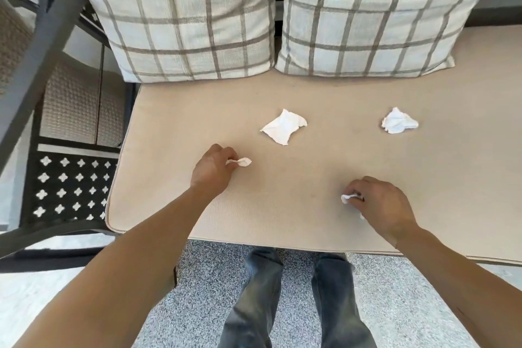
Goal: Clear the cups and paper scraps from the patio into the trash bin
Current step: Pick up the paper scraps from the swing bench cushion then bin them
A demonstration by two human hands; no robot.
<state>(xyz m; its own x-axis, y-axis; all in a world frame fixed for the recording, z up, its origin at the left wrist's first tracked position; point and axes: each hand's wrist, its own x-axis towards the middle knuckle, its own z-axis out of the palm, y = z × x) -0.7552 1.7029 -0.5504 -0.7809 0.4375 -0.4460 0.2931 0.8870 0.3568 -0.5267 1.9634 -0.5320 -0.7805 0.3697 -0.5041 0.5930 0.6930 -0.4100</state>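
Both arms reach down over the bench, hands knuckles-up. The left hand (pixel 213 171) pinches a small paper scrap (pixel 243 162) between its fingertips near the bench's left edge; the right hand (pixel 380 203) is curled closed around another small scrap (pixel 347 198) toward the front edge. Two larger crumpled scraps lie loose on the tan cushion (pixel 310 167): one mid-bench (pixel 283 127), one farther right (pixel 399 121). Two plaid pillows (pixel 189 14) lean along the back edge. Speckled grey floor (pixel 206 268) lies below.

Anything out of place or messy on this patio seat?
Yes: two crumpled paper scraps lie loose on the tan seat cushion, one mid-seat, one further right. The left hand and right hand each pinch a smaller scrap. Nothing looks spilled or damaged.
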